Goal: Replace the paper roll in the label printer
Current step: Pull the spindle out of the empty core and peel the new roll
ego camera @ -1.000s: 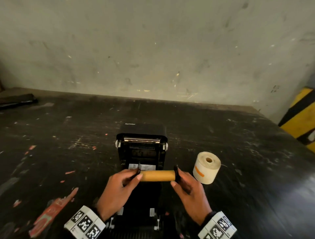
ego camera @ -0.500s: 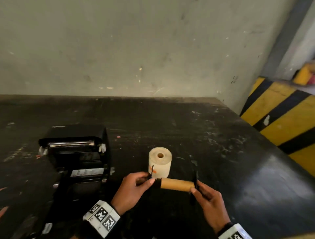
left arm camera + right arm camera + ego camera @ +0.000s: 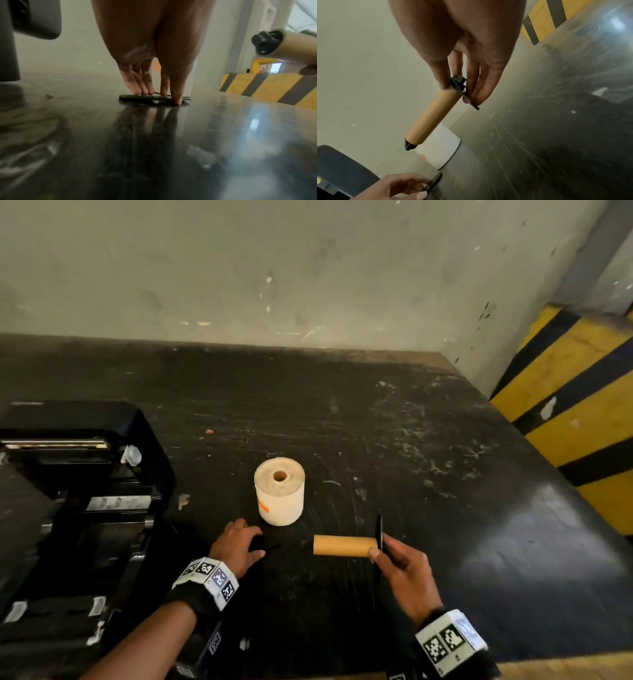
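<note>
My right fingers [image 3: 471,86] pinch the flat black plastic end plate [image 3: 379,534] of the spindle, and my thumb presses the brown cardboard tube [image 3: 343,545] that sits on it. So my right hand [image 3: 407,573] holds the old empty tube up off the dark scratched table [image 3: 428,460]. A black spindle tip [image 3: 410,145] pokes out of the far end of the tube.

My left hand [image 3: 236,546] has its fingers [image 3: 144,83] pointing down, nearly straight, tips touching a thin flat black disc [image 3: 145,97] that lies on the table. I think this is the other end plate, pulled off.

The new white paper roll [image 3: 279,491] stands on its end near both hands, untouched. The black label printer [image 3: 82,474] sits open to my left, lid up.

I think the old roll is out. Left to do: slide the tube off, put the new roll on, refit the plate, drop it in, close the lid.
</note>
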{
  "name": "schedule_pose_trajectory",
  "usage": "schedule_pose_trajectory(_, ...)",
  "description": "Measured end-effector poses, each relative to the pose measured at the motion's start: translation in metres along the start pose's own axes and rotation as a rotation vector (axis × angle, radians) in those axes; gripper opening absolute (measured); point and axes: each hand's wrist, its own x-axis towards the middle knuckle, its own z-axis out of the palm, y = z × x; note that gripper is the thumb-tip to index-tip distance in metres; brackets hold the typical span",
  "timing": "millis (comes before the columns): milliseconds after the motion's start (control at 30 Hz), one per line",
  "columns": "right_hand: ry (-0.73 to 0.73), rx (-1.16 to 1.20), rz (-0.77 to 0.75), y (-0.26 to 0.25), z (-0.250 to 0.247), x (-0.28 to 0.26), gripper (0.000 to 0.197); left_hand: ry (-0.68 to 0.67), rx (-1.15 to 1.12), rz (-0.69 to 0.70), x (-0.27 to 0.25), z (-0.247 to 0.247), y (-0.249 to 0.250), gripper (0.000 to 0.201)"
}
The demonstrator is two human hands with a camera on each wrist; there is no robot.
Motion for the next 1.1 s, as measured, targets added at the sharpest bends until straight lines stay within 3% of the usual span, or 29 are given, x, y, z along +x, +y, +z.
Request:
schedule_pose_trajectory(100,-0.046,-0.004,0.001,0.002,0.006,0.005,0.030,0.089,-0.081,0.076,-0.002,0.001,0.004,0.042)
schedule_pose_trajectory(167,-0.081,-0.001,0.017,0.006,0.013,0.007,0.030,0.141,-0.325,0.165,-0.010,-0.005,0.016,0.034)
schedule_pose_trajectory(233,-0.129,-0.003,0.017,0.006,0.021,0.008,0.028,0.043,-0.575,0.249,-0.021,-0.016,0.034,0.033)
schedule_pose_trajectory(267,-0.160,-0.009,0.010,0.005,0.025,0.009,0.026,-0.018,-0.596,0.291,-0.026,-0.021,0.042,0.035)
schedule_pose_trajectory(367,-0.269,-0.020,-0.028,0.000,0.035,0.011,0.017,-0.062,-0.336,0.399,-0.034,-0.025,0.043,0.036)
schedule_pose_trajectory(467,-0.342,-0.013,-0.008,-0.003,0.038,0.013,0.012,-0.067,-0.187,0.343,-0.041,-0.033,0.026,0.034)
schedule_pose_trajectory(700,-0.275,-0.097,0.154,0.016,0.019,0.024,0.014,0.008,-0.010,0.243,-0.053,-0.050,-0.028,0.033)
schedule_pose_trajectory(867,-0.349,-0.294,0.169,0.020,0.033,0.014,0.017,0.097,-0.039,0.209,-0.055,-0.040,-0.028,0.031)
schedule_pose_trajectory(1100,-0.413,-0.442,0.171,0.018,0.069,0.000,0.006,-0.024,-0.049,0.218,-0.053,-0.013,-0.015,0.030)
